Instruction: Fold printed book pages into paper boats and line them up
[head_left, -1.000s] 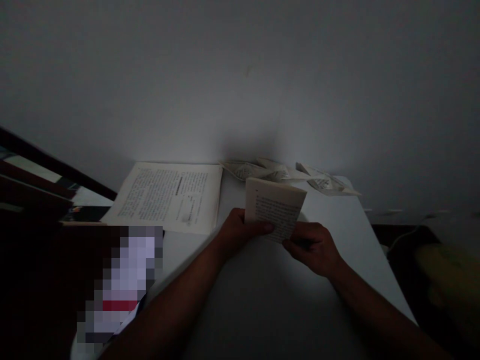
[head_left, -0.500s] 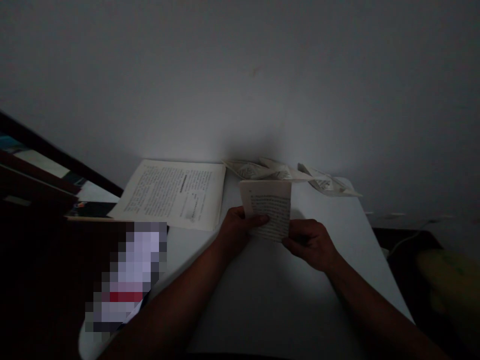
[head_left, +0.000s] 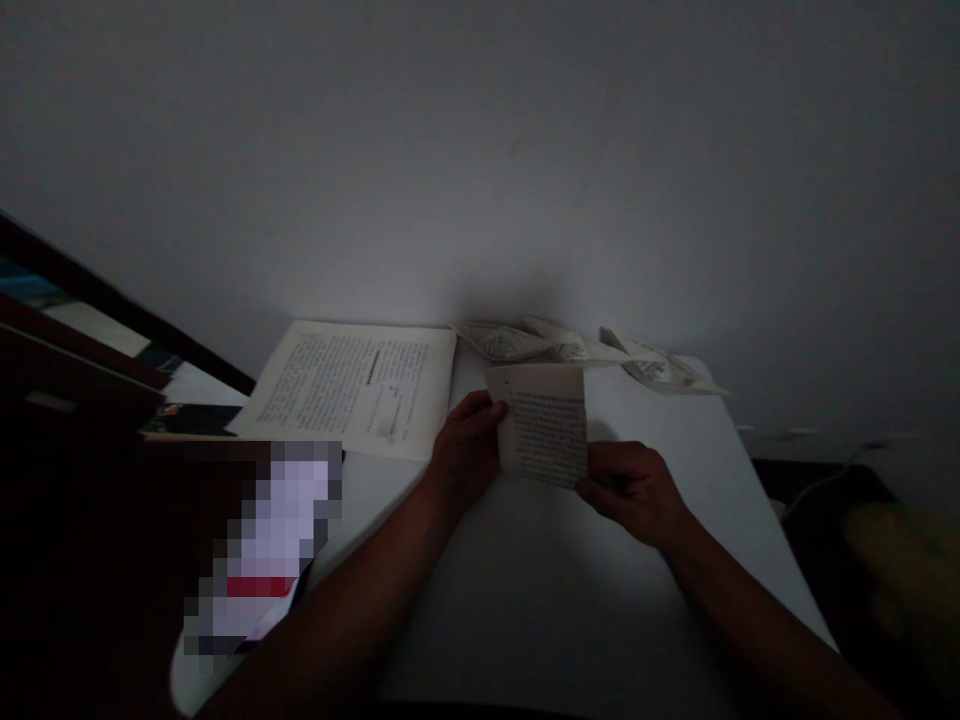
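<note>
A folded sheet of printed paper (head_left: 546, 428) is held up above the white table, its text side facing me. My left hand (head_left: 471, 448) grips its left edge, with the thumb on the front near the upper left. At the lower right corner, my right hand (head_left: 628, 492) pinches the paper between thumb and fingers. Behind the sheet, several folded paper boats (head_left: 501, 342) made of printed pages stand in a row along the wall; another boat (head_left: 661, 368) is at the right end. The fingers behind the paper are hidden.
A stack of printed pages (head_left: 341, 385) lies at the left back of the white table (head_left: 525, 600). A blurred-out phone-like object (head_left: 277, 540) rests at the left edge. A dark railing (head_left: 127, 300) is on the left; a yellowish object (head_left: 907, 570) is low on the right.
My left thumb has slid from the middle of the paper up to its left edge, uncovering more text. The right hand keeps its pinch on the corner. The view has shifted slightly.
</note>
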